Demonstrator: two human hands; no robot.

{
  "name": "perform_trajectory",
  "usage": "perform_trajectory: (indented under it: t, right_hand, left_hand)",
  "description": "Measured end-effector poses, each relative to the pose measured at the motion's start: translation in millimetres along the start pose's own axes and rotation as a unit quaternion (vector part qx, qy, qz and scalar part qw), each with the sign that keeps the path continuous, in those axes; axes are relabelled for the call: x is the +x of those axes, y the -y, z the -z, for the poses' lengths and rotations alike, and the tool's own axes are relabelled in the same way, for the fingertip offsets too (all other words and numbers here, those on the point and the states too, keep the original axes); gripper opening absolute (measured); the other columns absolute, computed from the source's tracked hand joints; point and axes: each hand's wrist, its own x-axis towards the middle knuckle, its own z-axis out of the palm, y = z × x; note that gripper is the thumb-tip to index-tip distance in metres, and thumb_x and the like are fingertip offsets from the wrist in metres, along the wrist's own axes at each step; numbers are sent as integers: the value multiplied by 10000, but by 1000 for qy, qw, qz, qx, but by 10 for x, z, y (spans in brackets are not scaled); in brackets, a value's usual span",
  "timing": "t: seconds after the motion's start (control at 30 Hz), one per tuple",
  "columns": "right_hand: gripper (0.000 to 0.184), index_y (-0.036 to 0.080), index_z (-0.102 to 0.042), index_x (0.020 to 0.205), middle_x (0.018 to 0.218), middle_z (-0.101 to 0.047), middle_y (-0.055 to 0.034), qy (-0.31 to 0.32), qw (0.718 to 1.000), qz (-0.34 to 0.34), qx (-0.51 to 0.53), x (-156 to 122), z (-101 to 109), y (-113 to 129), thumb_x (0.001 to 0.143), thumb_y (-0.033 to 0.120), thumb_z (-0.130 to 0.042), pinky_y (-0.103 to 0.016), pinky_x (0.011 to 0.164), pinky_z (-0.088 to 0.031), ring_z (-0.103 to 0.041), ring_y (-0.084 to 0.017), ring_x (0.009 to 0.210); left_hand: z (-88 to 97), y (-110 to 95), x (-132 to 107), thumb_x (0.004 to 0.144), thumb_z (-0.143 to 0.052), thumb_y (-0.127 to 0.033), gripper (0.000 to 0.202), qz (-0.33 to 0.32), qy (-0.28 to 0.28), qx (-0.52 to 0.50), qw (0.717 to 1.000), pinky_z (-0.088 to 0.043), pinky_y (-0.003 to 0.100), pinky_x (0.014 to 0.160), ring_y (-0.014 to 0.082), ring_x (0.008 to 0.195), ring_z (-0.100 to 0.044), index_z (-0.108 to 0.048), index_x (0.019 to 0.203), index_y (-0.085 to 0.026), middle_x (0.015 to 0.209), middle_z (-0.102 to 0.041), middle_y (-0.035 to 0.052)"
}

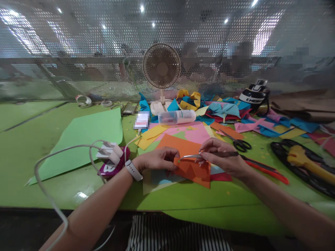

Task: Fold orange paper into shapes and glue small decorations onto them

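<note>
My left hand (157, 159) is closed, its fingertips pinching the left edge of a folded orange paper piece (195, 171) that lies on other coloured sheets. My right hand (222, 158) is closed around metal tweezers (206, 155), held level with the tip pointing left onto the top of the orange piece. A white wristband sits on my left wrist (133, 169).
A large light green sheet (86, 139) lies at the left, beside a purple power strip with white plugs and cable (111, 158). Black scissors (237, 142), a red strip (267, 170), a glue bottle (176, 116), a desk fan (161, 69), a black tray with a yellow tool (306, 162) and piled coloured paper surround the work.
</note>
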Motion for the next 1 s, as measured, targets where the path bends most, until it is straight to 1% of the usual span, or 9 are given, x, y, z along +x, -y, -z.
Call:
perform_trajectory:
  t: [0.27,0.43,0.6,0.8,1.0]
  right_hand:
    - [262,170,-559,875,744,-724,-65,2,1000,-6,13,2,5,-9,764,358,-703,-326,642,-582,-712,-211,713]
    - [238,170,-564,873,755,-724,-72,-4,1000,5,5,-10,-6,-4,774,341,-696,-319,638,-585,-711,-204,713]
    - [227,182,-561,855,748,-724,-63,-13,1000,20,10,-13,-15,16,766,334,-704,-306,623,-579,-707,-191,681]
    - [245,184,-554,873,746,-720,-58,28,999,21,5,18,10,13,760,336,-709,-322,653,-561,-701,-192,684]
    - [216,185,-541,891,736,-721,-54,62,998,12,13,11,-18,17,787,310,-685,-305,668,-536,-695,-179,696]
  left_hand:
    - [-9,-25,-12,737,-713,-280,239,0,-4,-2,1000,-468,188,494,92,514,-582,-518,765,-144,633,-591,-25]
    - [-9,-10,-8,753,-700,-286,226,-4,-7,2,1000,-469,189,499,90,521,-583,-524,778,-146,643,-595,-23]
    - [-10,-1,-5,738,-705,-264,210,2,-2,-2,1000,-470,191,495,88,513,-579,-534,784,-152,641,-595,-31]
    - [-3,22,-17,693,-716,-255,237,12,24,-15,1000,-393,164,409,72,417,-515,-522,800,-168,532,-571,-60]
    - [-7,-13,-31,665,-705,-248,215,21,38,16,999,-355,155,384,71,402,-490,-535,767,-165,497,-562,-53]
